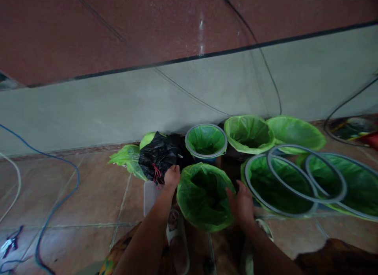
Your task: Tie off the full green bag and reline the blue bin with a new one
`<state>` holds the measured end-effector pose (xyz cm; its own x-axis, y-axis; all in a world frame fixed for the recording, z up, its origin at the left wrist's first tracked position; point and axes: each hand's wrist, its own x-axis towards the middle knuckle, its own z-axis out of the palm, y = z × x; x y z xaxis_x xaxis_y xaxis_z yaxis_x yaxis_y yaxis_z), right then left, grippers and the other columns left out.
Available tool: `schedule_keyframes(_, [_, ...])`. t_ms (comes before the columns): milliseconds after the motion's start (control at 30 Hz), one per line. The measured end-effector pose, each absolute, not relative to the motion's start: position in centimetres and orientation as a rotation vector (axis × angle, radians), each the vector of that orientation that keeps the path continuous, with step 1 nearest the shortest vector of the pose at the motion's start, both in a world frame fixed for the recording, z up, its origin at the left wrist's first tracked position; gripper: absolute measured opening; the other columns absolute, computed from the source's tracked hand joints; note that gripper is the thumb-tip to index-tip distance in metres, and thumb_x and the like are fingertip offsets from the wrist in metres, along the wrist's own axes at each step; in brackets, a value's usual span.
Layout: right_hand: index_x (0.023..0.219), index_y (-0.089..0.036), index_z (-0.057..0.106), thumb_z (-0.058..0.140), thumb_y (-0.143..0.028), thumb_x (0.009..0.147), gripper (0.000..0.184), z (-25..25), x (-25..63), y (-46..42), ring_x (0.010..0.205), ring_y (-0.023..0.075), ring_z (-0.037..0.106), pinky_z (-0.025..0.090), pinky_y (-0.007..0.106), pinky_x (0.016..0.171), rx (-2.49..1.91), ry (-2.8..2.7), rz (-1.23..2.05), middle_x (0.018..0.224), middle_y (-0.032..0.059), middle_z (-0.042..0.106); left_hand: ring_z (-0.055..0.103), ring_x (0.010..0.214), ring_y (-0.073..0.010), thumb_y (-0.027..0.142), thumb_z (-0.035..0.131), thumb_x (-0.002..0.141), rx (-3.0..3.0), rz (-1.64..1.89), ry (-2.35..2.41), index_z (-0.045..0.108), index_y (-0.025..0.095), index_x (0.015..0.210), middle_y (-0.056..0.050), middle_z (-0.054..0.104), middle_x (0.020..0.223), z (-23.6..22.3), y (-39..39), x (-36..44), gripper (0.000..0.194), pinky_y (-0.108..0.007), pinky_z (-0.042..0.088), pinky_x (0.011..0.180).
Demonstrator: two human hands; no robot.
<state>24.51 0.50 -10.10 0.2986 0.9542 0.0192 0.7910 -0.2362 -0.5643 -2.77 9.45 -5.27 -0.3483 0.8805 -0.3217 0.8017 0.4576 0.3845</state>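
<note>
Front bin (185, 212): standing between the two hands, its green liner (189, 190) folding over the rim and its mouth facing up.
Left hand (172, 175): reaching the front bin's left rim, fingers curling in; whether they are pinching the liner, one cannot tell.
Right hand (242, 203): hovering at the front bin's right rim, somewhat blurred, thumb and fingers spreading apart.
Edges: the wall (165, 105) is running behind the front bin, beyond the back bins (251, 149).
Room: tiles (91, 196) are stretching widely leftward of the front bin; on its right, a narrow gap is separating it from the right bins (261, 178).
Bins: six are showing, counting the front bin, three behind it and two to its right.
Grey rings (344, 187): four; three are edging bins, one is lying across both right bins.
Black bag (161, 155): one, lying behind and left of the front bin.
Blue cable (59, 204): one, winding far left of the front bin.
</note>
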Motion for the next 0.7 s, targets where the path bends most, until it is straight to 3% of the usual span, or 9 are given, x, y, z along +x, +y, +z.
schedule_keyframes(100, [0.112, -0.013, 0.066, 0.039, -0.033, 0.096, 0.037, -7.5, 23.4, 6.3, 0.107, 0.0254, 0.065, 0.047, 0.035, 0.097, -1.864, -1.778, 0.519, 0.117, 0.0158, 0.071, 0.069, 0.104, -0.0209, 0.031, 0.033, 0.100, 1.509, 0.198, 2.206, 0.073, 0.021, 0.108, -0.011, 0.074, 0.116, -4.9, 10.7, -1.1, 0.041, -0.027, 0.047, 0.083])
schedule_keyframes(333, [0.104, -0.017, 0.071, 0.035, -0.035, 0.102, 0.040, -7.6, 19.9, 14.7, 0.101, 0.0219, 0.069, 0.045, 0.028, 0.085, -2.003, -2.315, 0.777, 0.107, 0.0118, 0.075, 0.068, 0.108, -0.0223, 0.033, 0.028, 0.102, 1.636, 0.014, 2.067, 0.069, 0.019, 0.114, -0.012, 0.073, 0.116, -6.6, 12.5, 2.4, 0.045, -0.031, 0.048, 0.090])
schedule_keyframes(433, [0.109, -0.018, 0.069, 0.030, -0.038, 0.104, 0.044, -9.3, 20.2, 13.6, 0.101, 0.0210, 0.069, 0.045, 0.027, 0.085, -1.948, -2.406, 0.774, 0.109, 0.0106, 0.075, 0.067, 0.110, -0.0212, 0.034, 0.029, 0.102, 1.672, 0.016, 2.011, 0.066, 0.021, 0.122, -0.011, 0.072, 0.119, -8.2, 11.2, 1.8, 0.044, -0.030, 0.048, 0.094])
schedule_keyframes(567, [0.126, -0.017, 0.061, 0.038, -0.032, 0.102, 0.036, -10.5, 21.3, 12.5, 0.112, 0.0194, 0.065, 0.044, 0.025, 0.093, -1.761, -2.419, 0.731, 0.124, 0.0095, 0.070, 0.063, 0.117, -0.0177, 0.034, 0.035, 0.102, 1.781, 0.113, 1.911, 0.057, 0.024, 0.135, -0.006, 0.066, 0.132, -9.6, 9.0, 0.4, 0.041, -0.026, 0.044, 0.101])
schedule_keyframes(700, [0.122, -0.016, 0.061, 0.041, -0.029, 0.101, 0.032, -10.5, 21.6, 12.7, 0.110, 0.0198, 0.065, 0.043, 0.024, 0.092, -1.724, -2.461, 0.767, 0.120, 0.0106, 0.071, 0.066, 0.111, -0.0205, 0.035, 0.039, 0.100, 1.775, -0.004, 1.908, 0.059, 0.022, 0.127, -0.008, 0.072, 0.118, -9.6, 8.4, -0.1, 0.036, -0.028, 0.046, 0.095])
